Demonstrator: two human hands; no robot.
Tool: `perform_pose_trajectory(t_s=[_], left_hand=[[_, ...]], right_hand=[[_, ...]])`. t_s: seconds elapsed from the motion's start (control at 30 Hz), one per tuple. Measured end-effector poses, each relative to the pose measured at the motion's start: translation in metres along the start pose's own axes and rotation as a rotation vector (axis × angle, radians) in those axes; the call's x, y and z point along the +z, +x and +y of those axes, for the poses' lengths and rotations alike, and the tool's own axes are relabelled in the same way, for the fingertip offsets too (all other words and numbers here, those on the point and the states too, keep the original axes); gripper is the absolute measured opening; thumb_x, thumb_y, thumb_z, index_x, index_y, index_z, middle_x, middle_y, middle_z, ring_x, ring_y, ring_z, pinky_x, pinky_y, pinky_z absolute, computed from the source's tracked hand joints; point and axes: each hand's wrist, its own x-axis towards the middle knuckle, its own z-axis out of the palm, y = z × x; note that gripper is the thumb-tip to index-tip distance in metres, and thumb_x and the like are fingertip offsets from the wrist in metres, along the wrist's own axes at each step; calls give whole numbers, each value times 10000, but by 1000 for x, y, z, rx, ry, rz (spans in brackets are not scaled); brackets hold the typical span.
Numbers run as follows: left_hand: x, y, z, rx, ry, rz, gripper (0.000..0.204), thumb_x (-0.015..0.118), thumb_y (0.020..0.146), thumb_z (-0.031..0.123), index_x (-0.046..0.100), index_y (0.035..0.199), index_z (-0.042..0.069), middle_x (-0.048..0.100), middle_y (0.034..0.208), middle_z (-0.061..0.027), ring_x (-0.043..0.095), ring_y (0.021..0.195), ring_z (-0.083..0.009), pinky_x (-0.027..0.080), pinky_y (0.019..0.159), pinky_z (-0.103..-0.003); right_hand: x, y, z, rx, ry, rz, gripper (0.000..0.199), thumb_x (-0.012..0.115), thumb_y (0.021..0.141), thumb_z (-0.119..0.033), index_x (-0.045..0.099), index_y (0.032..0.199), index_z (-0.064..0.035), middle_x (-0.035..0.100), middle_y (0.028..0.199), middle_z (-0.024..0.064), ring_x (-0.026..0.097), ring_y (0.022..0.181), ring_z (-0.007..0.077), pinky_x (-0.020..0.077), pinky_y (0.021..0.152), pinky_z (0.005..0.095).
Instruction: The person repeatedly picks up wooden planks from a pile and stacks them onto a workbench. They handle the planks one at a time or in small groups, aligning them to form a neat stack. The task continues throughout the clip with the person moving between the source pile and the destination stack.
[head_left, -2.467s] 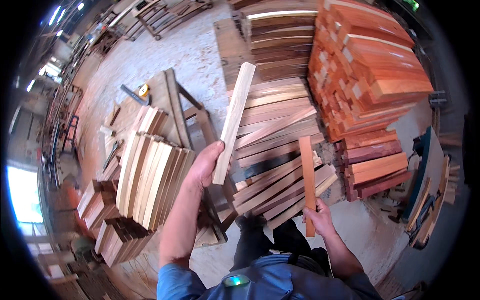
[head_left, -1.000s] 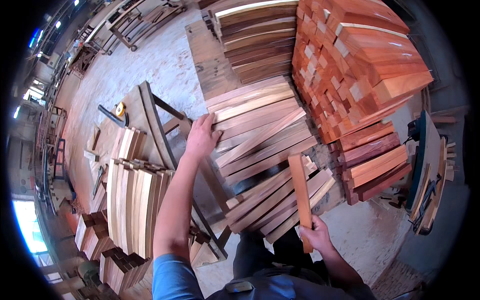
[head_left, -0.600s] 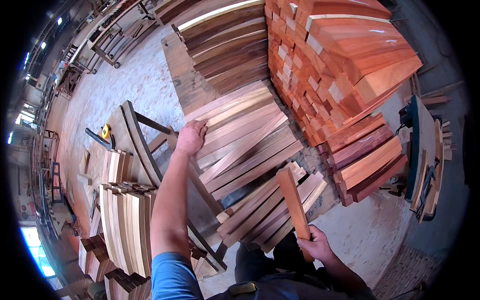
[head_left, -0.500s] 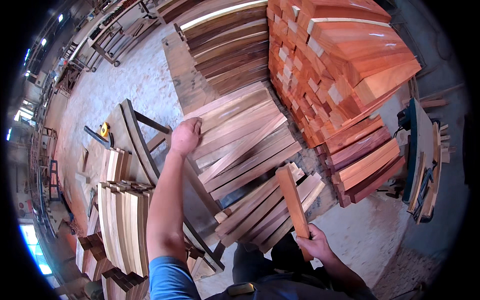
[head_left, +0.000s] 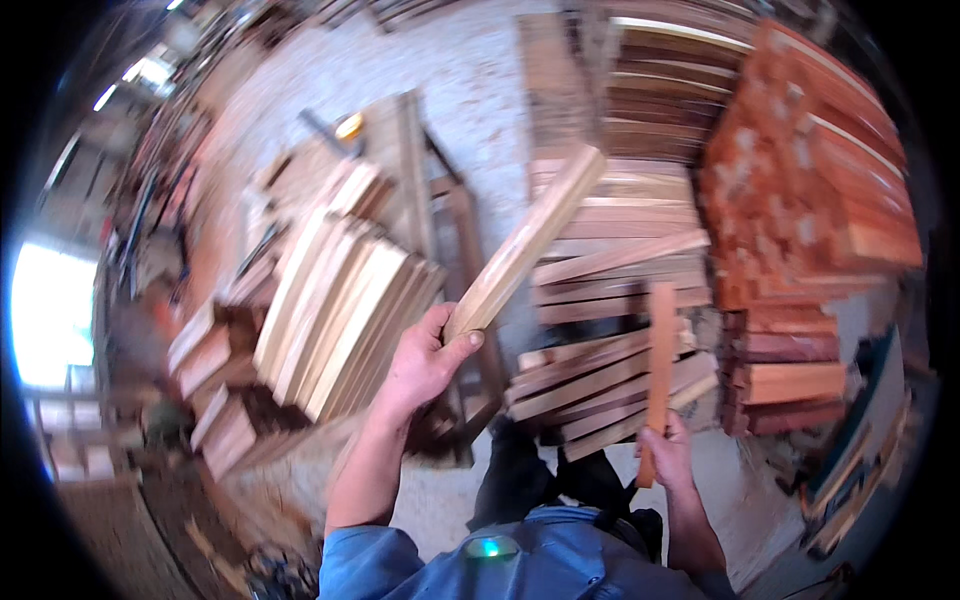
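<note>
Left fingers [head_left: 462,345] clamped round a pale plank's [head_left: 525,244] near end, right fingers [head_left: 668,440] round a reddish strip [head_left: 659,365].

pale, dusty concrete floor [head_left: 450,60] underfoot. bearing a leaning pile of light boards [head_left: 340,300] at nine o'clock, flat stacked planks [head_left: 610,290] at centre, reddish timber stack [head_left: 810,190] at two o'clock.

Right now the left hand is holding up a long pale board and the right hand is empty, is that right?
Not quite. The left hand does hold up the long pale board, but the right hand is not empty: it grips a narrower reddish strip of wood, held upright. The head view shows both.
</note>
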Motion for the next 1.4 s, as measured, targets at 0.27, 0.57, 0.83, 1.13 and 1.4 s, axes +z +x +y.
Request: perform_pose_trajectory(t_s=[0.27,0.57,0.83,1.13,1.4], left_hand=[[-90,-111,-105,164,731,662,392,771,783,268,661,1061,14,587,902,-146,577,864,-338,481,755,-426],[-126,-110,-156,94,995,872,434,774,779,279,669,1146,73,611,996,-126,576,966,-312,460,864,-420],[-117,-106,-183,-218,621,1042,866,797,743,311,398,1428,-38,399,1462,-277,388,1355,-425,332,1130,-481],[-128,-114,-207,-217,154,958,996,800,733,258,268,1509,-66,328,1539,-259,346,1430,-341,288,1179,-380],[-129,-110,-205,-143,234,938,940,776,769,253,278,1493,-82,307,1533,-301,316,1432,-406,282,1177,-412]], right_hand=[[20,7,-2,11,-53,-91,183,580,903,-14,532,1080,-22,590,775,48,594,590,126,521,539,285],[34,2,1,-12,-91,-139,112,548,909,-7,523,1016,-33,578,758,49,582,575,129,513,515,290],[32,-2,12,10,-75,-109,99,539,923,-42,520,1020,-35,574,762,61,574,562,144,507,505,297],[48,4,3,47,-58,-101,150,550,915,-9,536,1064,-22,581,754,52,577,574,137,508,518,295],[54,10,11,60,-109,-142,131,545,933,-52,518,1060,-38,583,797,66,589,581,154,519,506,305]])
